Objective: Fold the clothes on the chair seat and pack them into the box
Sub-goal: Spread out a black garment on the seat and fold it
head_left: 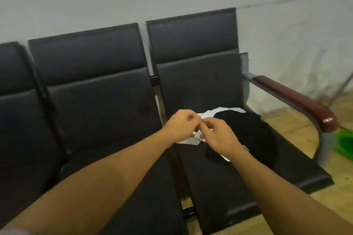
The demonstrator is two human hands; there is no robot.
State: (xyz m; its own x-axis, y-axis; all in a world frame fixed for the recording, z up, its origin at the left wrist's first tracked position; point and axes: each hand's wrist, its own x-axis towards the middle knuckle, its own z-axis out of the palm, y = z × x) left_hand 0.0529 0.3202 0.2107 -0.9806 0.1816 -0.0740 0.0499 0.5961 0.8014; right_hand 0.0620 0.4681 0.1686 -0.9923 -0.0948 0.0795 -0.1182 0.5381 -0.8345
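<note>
My left hand [180,125] and right hand [219,135] meet over the right-most chair seat [219,173], fingers curled. They seem to pinch an edge of the white garment [191,140] that lies just under and beyond them, though blur keeps me from being sure of the hold. The black garment [246,129] lies just to the right of my right hand, heaped partly over the white one, both on the same seat.

To do this step well, I judge I should find a true seam or hem, not a loose bunch. Then I should draw my hands apart along it so the white cloth comes out taut and flat. It should also come clear of the black piece before I make any crease, or the two will drag together.

A green container [344,144] shows beyond the armrest [298,101], far to the right of my right hand. Whether it is the box, and what it holds, I cannot tell.
</note>
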